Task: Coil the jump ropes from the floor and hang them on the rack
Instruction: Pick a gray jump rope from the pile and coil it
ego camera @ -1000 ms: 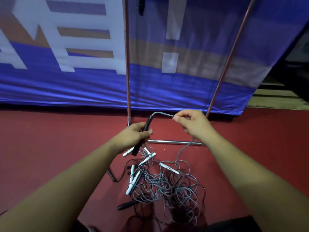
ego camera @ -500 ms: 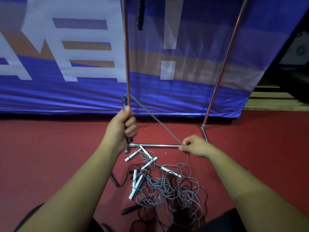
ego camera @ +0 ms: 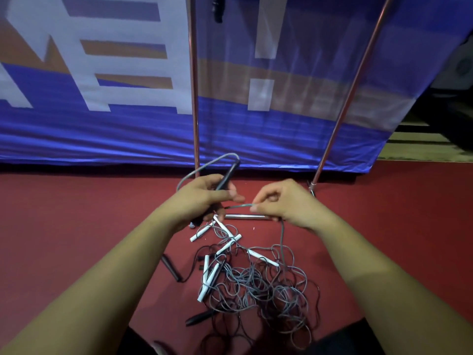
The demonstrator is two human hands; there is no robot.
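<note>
My left hand (ego camera: 204, 198) grips a black jump rope handle (ego camera: 228, 176) that points up and right. Its grey cord (ego camera: 204, 167) loops out over the top of the hand and back down into it. My right hand (ego camera: 282, 202) pinches the same cord (ego camera: 240, 206) just right of the left hand. From the right hand the cord drops to a tangled pile of grey jump ropes (ego camera: 258, 280) with white handles and black handles on the red floor. The rack's two copper uprights (ego camera: 193, 98) and chrome base bar (ego camera: 245, 216) stand behind the hands.
A blue banner (ego camera: 102, 129) with white and orange shapes hangs behind the rack. A dark object (ego camera: 217, 8) hangs at the top near the left upright. Red floor (ego camera: 76, 213) spreads left and right of the pile. Dark steps lie at the far right.
My left hand dropped from beside the upright and tipped the handle rightwards. My right hand rose and closed in on the left, making a loop of cord over the left hand.
</note>
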